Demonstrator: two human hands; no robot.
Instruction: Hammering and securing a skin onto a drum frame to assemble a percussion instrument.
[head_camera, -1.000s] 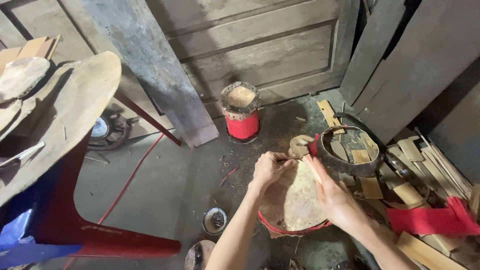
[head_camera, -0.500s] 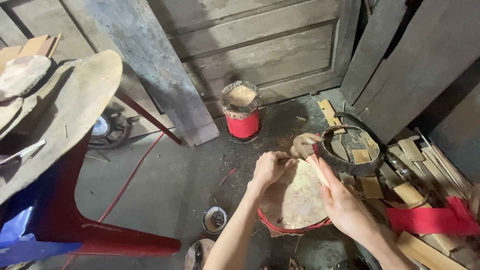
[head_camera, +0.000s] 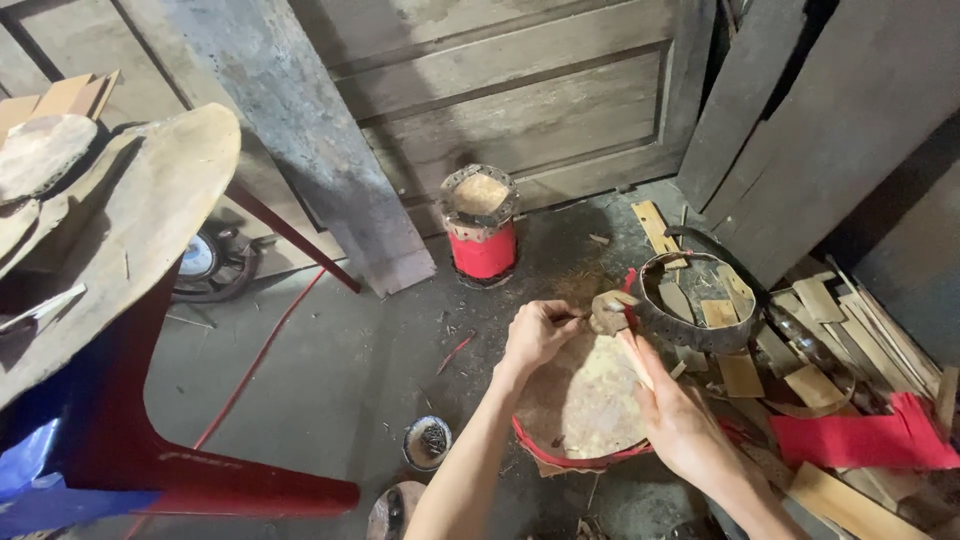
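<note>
Pinching a thin tool at the drum's far edge, my left hand has its fingers curled tight; my right hand grips the red-rimmed hide drum (resting on the floor) with fingers wrapped around its side.

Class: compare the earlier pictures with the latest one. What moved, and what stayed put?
The left hand shifted slightly toward the small lump at the round drum's top edge. The right hand stays on the drum's side. The red can and dark ring are unmoved.
</note>
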